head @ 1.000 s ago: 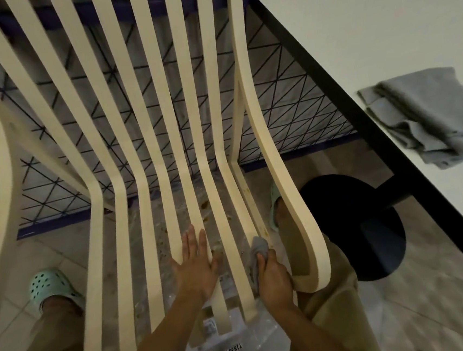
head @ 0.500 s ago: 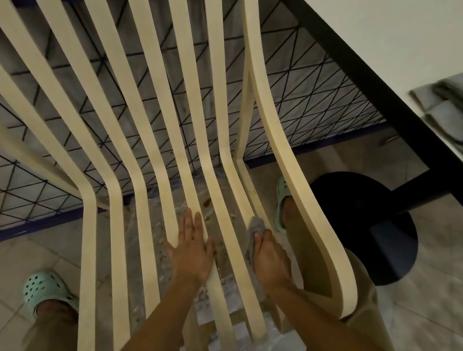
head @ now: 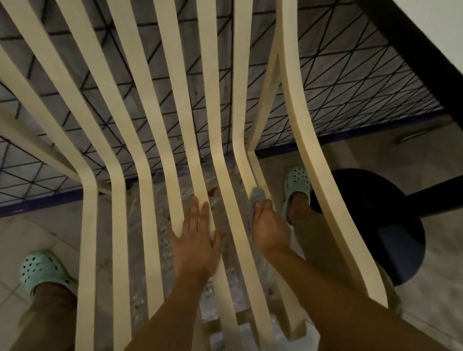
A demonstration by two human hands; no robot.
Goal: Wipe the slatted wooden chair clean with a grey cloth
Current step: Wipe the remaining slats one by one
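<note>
The slatted wooden chair (head: 142,144) fills the view, its pale curved slats running from the top down toward me. My left hand (head: 196,243) lies flat on a middle slat of the seat, fingers spread, holding nothing. My right hand (head: 269,225) is closed on a small grey cloth (head: 256,197), pressing it against one of the right-hand slats just below the bend. Most of the cloth is hidden under my fingers.
A white table with a black edge (head: 411,53) stands at the right, its round black base (head: 385,228) on the tiled floor beside the chair. A blue-lined rug (head: 344,93) lies beyond. My feet in mint clogs (head: 43,271) straddle the chair. Clear plastic wrap (head: 222,295) lies under the seat.
My right hand has slid the grey cloth up along the slat toward the bend. My left hand has shifted forward a little. The view has tipped closer, and the folded cloths on the table have left view.
</note>
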